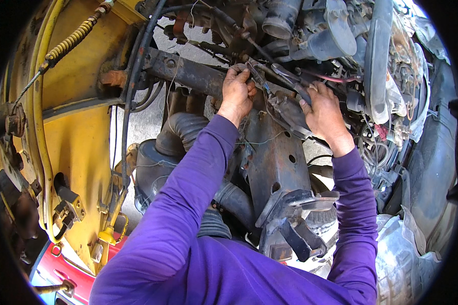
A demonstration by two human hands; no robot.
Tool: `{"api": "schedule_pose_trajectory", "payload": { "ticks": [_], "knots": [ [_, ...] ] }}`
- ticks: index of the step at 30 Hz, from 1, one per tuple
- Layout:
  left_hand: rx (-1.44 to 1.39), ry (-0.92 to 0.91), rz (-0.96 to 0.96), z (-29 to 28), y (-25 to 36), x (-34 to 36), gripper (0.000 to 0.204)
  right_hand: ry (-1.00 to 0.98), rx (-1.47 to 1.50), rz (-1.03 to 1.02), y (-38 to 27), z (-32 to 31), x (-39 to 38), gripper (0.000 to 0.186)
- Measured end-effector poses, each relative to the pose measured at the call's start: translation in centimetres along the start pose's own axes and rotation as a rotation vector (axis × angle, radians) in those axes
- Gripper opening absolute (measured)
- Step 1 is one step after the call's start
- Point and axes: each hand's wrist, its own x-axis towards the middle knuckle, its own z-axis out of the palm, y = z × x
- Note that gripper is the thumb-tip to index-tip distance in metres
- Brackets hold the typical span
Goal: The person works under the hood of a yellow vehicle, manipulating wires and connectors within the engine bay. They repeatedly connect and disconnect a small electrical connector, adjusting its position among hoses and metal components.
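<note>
My left hand (237, 94) is closed, its thumb and fingers pinched together at a bundle of thin wires (259, 76); what lies between the fingertips is too small to make out. Farther right, my right hand (326, 113) wraps round a dark grey bar-like handle (301, 91) that slants up and left toward those wires. Its far end lies among cables, so its kind is unclear. Just below the hands, a dirty grey housing (288, 110) with wires round it sits over a dark metal frame rail (272, 152) with round holes.
A yellow steel structure (81, 168) with yellow hoses (37, 101) and a coil spring (72, 40) stands at left. A dark crossbeam (191, 73) runs behind my left hand. Ribbed ducting (188, 127) lies under my left arm. Engine parts and wiring (387, 137) crowd the right.
</note>
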Motion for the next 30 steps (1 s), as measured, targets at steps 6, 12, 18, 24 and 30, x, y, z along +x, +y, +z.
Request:
{"api": "schedule_pose_trajectory", "payload": {
  "ticks": [6,12,18,24,30],
  "knots": [
    [0.013,-0.076,-0.022,-0.3,0.2,-0.2,0.015,0.02,0.007,0.005,0.6,0.5,-0.3,0.042],
    [0.345,0.019,0.332,-2.0,-1.3,0.7,0.021,0.002,0.006,0.005,0.2,0.5,-0.6,0.042],
    [0.591,0.025,0.372,0.2,-0.4,-1.7,0.053,-0.005,0.043,0.033,0.8,0.5,-0.9,0.043],
    [0.398,0.103,0.078,0.0,1.5,-1.3,0.043,-0.013,0.059,0.04,0.8,0.6,-0.8,0.043],
    [-0.245,0.207,-0.313,0.9,1.8,-1.1,0.014,0.022,0.051,0.021,0.8,0.9,-0.9,0.043]
  ]
}}
